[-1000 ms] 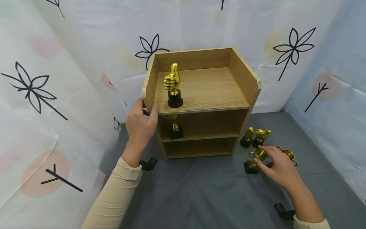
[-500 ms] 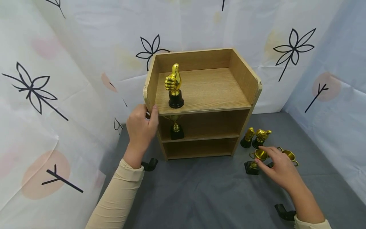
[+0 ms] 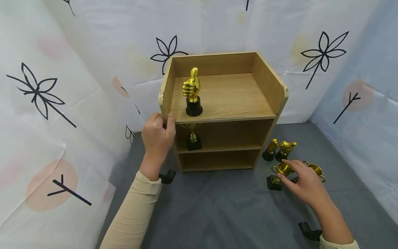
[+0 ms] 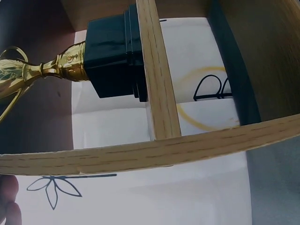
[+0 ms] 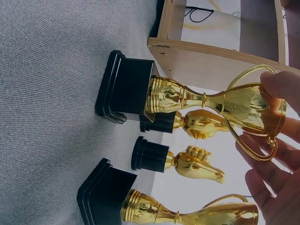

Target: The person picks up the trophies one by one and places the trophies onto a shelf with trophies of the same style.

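My left hand (image 3: 158,138) grips the left side panel of a small wooden shelf (image 3: 230,93), thumb on its front edge. On the top board stands a gold thumbs-up trophy (image 3: 191,90) with a black base. Below it, a gold cup trophy (image 4: 112,58) stands on the middle board, its upper part hidden in the head view. Right of the shelf, my right hand (image 3: 303,183) holds another two-handled cup trophy (image 5: 176,96) by its bowl, thumb on one side and fingers on the other. That trophy is upright, its square black base at the grey cloth.
Two more thumb trophies (image 3: 271,149) stand behind the held cup. Another cup trophy (image 5: 190,216) stands to its right, partly behind my right hand in the head view. Grey cloth (image 3: 214,207) covers the table; patterned white fabric (image 3: 224,27) hangs behind and at both sides.
The head view has shifted slightly, moving the scene a little to the right. My left fingers have curled in more at the panel; my right hand stays on the cup trophy.
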### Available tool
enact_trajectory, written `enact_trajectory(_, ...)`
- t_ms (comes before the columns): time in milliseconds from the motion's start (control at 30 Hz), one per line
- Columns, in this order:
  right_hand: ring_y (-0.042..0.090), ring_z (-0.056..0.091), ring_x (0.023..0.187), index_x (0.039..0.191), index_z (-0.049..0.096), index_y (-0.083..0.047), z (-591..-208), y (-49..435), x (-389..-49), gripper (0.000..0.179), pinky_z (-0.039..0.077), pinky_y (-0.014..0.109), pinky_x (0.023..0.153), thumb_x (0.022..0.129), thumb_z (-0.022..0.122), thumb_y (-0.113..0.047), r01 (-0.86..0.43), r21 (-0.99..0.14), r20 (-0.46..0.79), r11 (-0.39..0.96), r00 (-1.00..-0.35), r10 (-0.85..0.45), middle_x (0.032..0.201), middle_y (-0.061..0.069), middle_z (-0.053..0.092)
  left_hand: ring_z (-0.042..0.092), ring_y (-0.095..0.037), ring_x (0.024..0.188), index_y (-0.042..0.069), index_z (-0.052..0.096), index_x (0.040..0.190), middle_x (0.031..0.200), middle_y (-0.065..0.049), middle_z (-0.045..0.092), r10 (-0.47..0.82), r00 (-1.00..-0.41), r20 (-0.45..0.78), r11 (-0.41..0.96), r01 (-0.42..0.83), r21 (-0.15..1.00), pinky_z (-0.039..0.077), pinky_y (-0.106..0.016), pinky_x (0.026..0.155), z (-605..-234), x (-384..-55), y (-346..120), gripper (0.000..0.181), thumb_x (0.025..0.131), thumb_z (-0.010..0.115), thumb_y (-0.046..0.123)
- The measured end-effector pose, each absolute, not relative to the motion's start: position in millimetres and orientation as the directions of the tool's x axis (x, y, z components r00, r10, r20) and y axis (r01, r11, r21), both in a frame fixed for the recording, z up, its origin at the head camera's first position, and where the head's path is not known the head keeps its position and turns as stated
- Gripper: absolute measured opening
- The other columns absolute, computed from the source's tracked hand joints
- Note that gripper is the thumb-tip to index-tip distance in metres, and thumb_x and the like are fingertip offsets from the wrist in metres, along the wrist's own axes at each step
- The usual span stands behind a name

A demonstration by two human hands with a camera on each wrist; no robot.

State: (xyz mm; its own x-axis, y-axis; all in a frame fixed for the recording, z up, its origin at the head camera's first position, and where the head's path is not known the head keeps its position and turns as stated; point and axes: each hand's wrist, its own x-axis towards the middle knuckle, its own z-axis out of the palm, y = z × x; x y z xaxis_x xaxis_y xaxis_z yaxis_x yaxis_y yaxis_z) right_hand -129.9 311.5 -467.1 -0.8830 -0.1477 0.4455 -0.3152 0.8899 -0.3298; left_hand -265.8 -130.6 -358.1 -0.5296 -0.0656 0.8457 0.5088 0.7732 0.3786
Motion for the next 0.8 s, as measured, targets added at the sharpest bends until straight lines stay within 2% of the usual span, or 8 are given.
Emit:
enact_trajectory(167,0.035,0.070,0.088,0.129,0.070,0.000,-469.0,311.1,-130.7,0.055,0.055,0.056,0.072,0.079,0.091,-0.012,-0.343,-0.311,0.475,0.886,-0.864,-0.168,0.111,0.019,0.074,0.051,-0.032,0.054,-0.001,0.067,0.069,0.071,-0.018,0.063,-0.071,-0.527,0.847,0.771,0.509,0.382,0.041,-0.044,0.049,-357.4,-266.5,-129.4,0.047,0.105,0.055,0.027)
enact_trajectory(367,0.031,0.069,0.084,0.126,0.072,-0.001,-469.2,312.1,-129.8,0.054,0.053,0.052,0.069,0.077,0.092,-0.012,-0.364,-0.292,0.504,0.884,-0.844,-0.181,0.109,0.017,0.074,0.048,-0.031,0.053,0.000,0.064,0.066,0.069,-0.018,0.061,-0.078,-0.527,0.846,0.762,0.516,0.391,0.038,-0.042,0.049,-358.4,-265.2,-128.5,0.047,0.105,0.056,0.026)
enact_trajectory(567,0.024,0.067,0.078,0.122,0.075,-0.003,-468.8,312.0,-129.6,0.058,0.051,0.044,0.066,0.069,0.095,-0.009,-0.418,-0.266,0.577,0.869,-0.791,-0.204,0.105,0.012,0.076,0.047,-0.031,0.052,0.001,0.063,0.065,0.069,-0.018,0.060,-0.088,-0.535,0.840,0.757,0.512,0.405,0.037,-0.041,0.049,-359.9,-263.4,-128.5,0.048,0.105,0.056,0.026)
enact_trajectory(800,0.024,0.067,0.081,0.121,0.075,-0.003,-466.9,308.0,-128.6,0.060,0.047,0.048,0.073,0.065,0.096,-0.007,-0.411,-0.279,0.601,0.868,-0.780,-0.176,0.104,0.011,0.076,0.052,-0.031,0.055,0.002,0.063,0.066,0.069,-0.015,0.059,-0.078,-0.548,0.833,0.763,0.505,0.403,0.042,-0.044,0.050,-357.6,-263.2,-127.9,0.049,0.106,0.054,0.028)
